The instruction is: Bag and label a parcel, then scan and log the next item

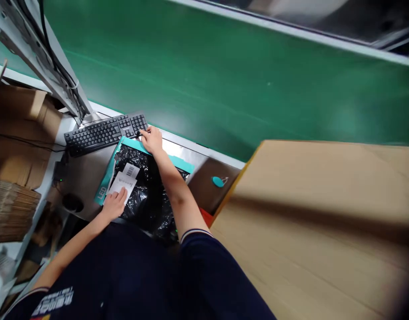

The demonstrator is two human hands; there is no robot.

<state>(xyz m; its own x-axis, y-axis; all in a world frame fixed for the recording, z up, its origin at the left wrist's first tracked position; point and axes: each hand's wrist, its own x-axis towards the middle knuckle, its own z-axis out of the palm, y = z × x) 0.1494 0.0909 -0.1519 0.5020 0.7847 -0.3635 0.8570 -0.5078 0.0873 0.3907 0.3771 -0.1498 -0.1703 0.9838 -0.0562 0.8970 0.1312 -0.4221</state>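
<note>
My left hand [114,204] lies with its fingers flat on white printed paper labels [125,178], one of which carries a barcode. Beneath them is a package in shiny black plastic [138,204], on top of a teal box [106,186] marked "LED". My right hand [152,140] reaches across the package to the number-pad end of a black keyboard [98,135]. Its index finger is stretched out over the keys, and the other fingers are partly hidden. I see nothing gripped in either hand.
A large cardboard box [318,213] stands close on the right. Behind the bench runs a green conveyor belt [207,75]. A metal post [51,53] with cables rises at left, above stacked flat cardboard [13,211]. A teal oval object [218,182] lies beside the box.
</note>
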